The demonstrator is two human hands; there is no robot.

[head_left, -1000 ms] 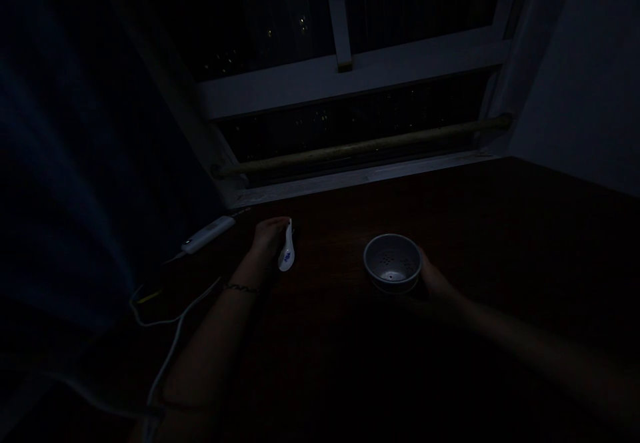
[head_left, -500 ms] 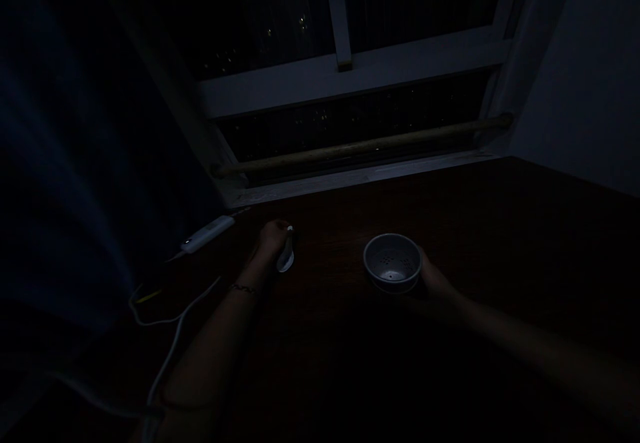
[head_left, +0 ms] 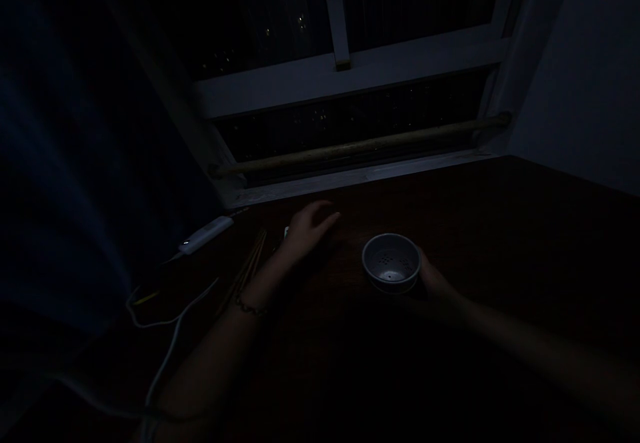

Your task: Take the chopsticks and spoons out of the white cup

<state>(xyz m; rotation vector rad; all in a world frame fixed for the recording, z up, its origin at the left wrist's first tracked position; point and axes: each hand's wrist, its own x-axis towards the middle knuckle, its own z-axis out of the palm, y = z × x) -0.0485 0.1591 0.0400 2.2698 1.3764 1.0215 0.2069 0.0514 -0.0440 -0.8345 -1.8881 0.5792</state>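
My right hand [head_left: 431, 276] is wrapped round the side of a grey metal cup [head_left: 392, 283] with small holes in it, like a cutlery holder; its mouth faces up. My left hand [head_left: 307, 229] reaches out over the dark wooden surface, with thumb and fingers apart and nothing in them. Just behind it shows the white handle tip of a spoon [head_left: 287, 231]; the hand and wrist hide the rest. Several thin wooden chopsticks [head_left: 249, 264] lie to the left of my left forearm, partly covered by it.
A white power strip [head_left: 206, 235] lies at the left near the dark curtain [head_left: 75, 183]. White cables [head_left: 173, 343] and a small yellow item [head_left: 146, 298] are nearer me. A rail [head_left: 370, 144] crosses the window at the back. The room is very dark.
My left hand has let go of the spoon and moved right towards the cup, its fingers now spread. The chopsticks have come into sight. My right hand and the cup have stayed in place.
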